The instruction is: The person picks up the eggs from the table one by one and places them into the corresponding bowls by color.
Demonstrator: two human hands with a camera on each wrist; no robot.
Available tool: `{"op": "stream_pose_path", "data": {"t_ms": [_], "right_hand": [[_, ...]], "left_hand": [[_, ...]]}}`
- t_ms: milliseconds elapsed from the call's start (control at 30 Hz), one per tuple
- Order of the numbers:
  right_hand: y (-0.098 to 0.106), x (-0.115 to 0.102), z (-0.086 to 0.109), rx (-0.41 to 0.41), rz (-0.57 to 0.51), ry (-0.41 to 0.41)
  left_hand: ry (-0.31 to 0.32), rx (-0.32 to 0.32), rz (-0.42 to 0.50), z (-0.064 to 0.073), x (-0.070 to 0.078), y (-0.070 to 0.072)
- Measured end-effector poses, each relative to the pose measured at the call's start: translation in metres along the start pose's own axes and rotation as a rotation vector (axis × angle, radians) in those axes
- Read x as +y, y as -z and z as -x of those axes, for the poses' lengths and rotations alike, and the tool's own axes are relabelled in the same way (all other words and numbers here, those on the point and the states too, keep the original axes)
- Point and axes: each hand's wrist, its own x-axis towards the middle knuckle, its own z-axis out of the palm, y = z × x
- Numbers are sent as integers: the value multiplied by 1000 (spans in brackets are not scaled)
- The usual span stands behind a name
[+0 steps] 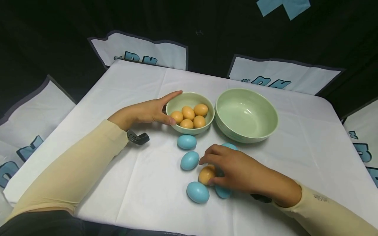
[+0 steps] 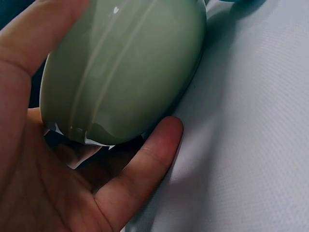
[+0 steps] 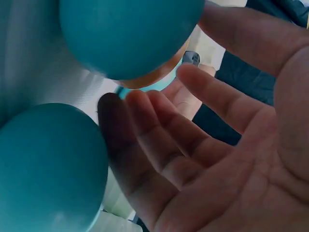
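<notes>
Unreadable blue letters [image 1: 280, 84] on white panels [image 1: 310, 77]

My right hand [image 1: 233, 168] hides parts of orange egg [image 1: 205, 176] and blue eggs [image 1: 223, 192] beside it; whether I pinch orange one, can't tell. Some fingers of my left hand [image 1: 149, 110] out of sight in head view. Small bowl [image 2: 125, 72] cropped by left-wrist top edge. Sleeve print [image 1: 321, 198] too small to read.

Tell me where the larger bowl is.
In the head view, the larger bowl stands right of centre, just beside the smaller bowl of orange eggs.
</notes>
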Motion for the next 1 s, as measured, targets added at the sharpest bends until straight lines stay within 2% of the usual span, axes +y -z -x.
{"op": "stream_pose_path", "data": {"t_ms": [100, 400, 600, 800, 1000], "right_hand": [[-3, -2, 1, -21, 32, 7], [-7, -1, -1, -68, 18, 17], [-10, 0, -5, -78, 0, 38], [-7, 3, -8, -22, -15, 35], [-1, 8, -11, 40, -54, 51]], "left_hand": [[-4, -1, 3, -1, -1, -1], [3, 2, 1, 0, -1, 0], [-8, 13, 14, -8, -13, 1], [0, 21, 28, -17, -26, 2], [2, 14, 58, -13, -19, 1]]}}
